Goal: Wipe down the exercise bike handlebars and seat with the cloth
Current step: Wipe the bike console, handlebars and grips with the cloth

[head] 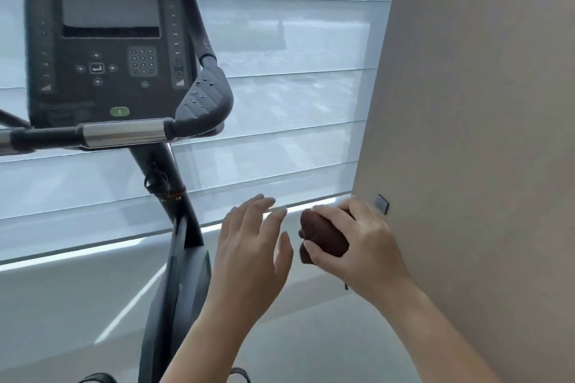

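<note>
The exercise bike's handlebar (202,96) is black with a chrome section and curves up past the right side of the console (105,40) at upper left. Well below and to the right of it, my right hand (357,242) is shut on a bunched dark brown cloth (323,236). Just left of the cloth, my left hand (252,242) is open with fingers spread and holds nothing. The seat is out of view.
The bike's dark post (177,214) runs down the middle to the floor. A window with sheer white blinds (280,134) fills the background. A beige wall (482,134) stands close on the right, with a small dark plate (382,204) on it.
</note>
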{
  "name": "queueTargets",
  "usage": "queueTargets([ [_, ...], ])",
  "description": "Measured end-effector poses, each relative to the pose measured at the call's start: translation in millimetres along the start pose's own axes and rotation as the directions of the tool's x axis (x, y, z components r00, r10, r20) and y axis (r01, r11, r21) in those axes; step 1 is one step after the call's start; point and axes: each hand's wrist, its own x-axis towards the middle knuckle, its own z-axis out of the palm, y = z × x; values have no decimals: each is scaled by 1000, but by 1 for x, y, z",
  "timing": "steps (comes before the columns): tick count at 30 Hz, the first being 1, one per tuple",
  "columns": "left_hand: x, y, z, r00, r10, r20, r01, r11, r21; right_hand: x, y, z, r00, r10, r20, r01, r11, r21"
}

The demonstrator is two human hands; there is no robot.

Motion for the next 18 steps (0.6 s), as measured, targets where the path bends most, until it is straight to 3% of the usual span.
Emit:
queueTargets([
  [9, 74, -103, -5, 987, -57, -149, 88, 975, 206, 134, -20, 84, 971, -239, -23, 238, 945, 223],
  [18, 98, -152, -31, 948, -161, -276, 268, 872, 409, 224, -63, 94, 844, -534, -37, 518, 798, 309],
])
